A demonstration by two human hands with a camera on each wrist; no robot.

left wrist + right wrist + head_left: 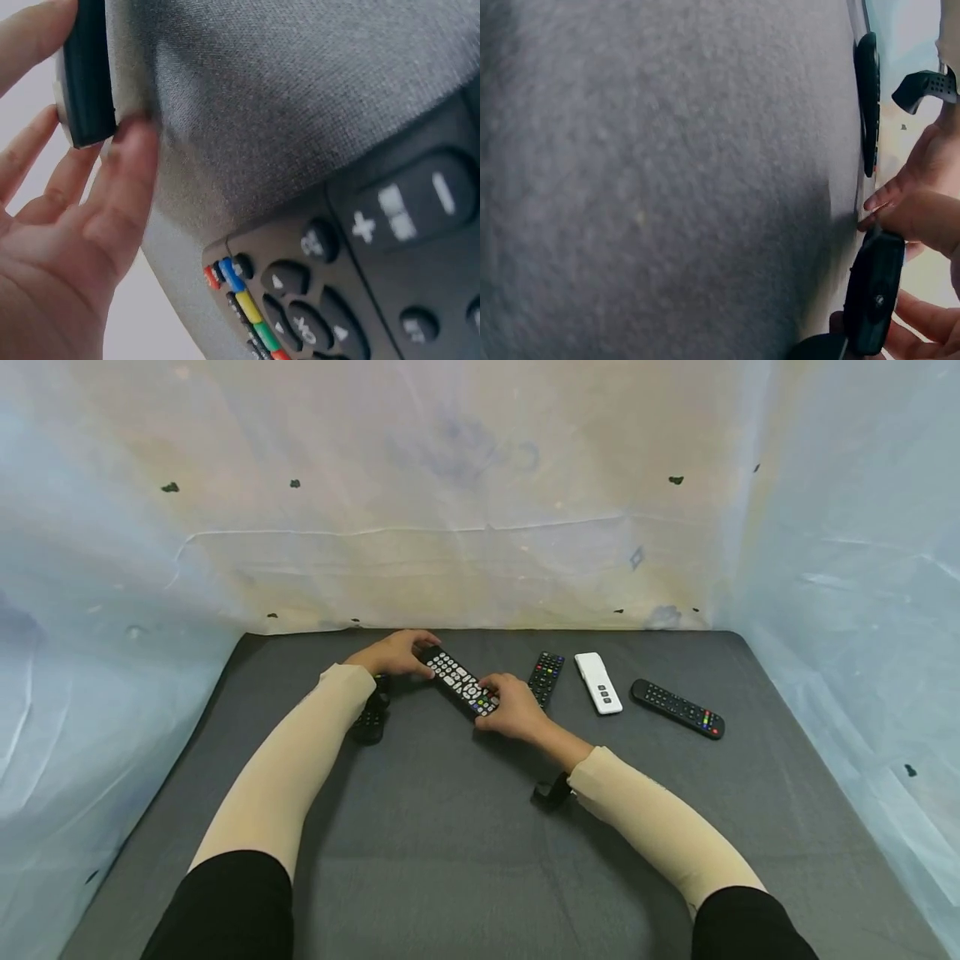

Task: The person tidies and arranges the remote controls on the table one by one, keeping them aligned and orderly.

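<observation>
I see the long black remote with white and coloured buttons (459, 682) held at both ends over the grey felt table mat (450, 860), towards its far edge. My left hand (393, 653) curls its fingers round the far end; my right hand (513, 706) grips the near end. Its long axis runs diagonally, far-left to near-right, buttons up. A small black remote (546, 675), a white remote (597, 682) and another black remote (677, 707) lie to the right.
</observation>
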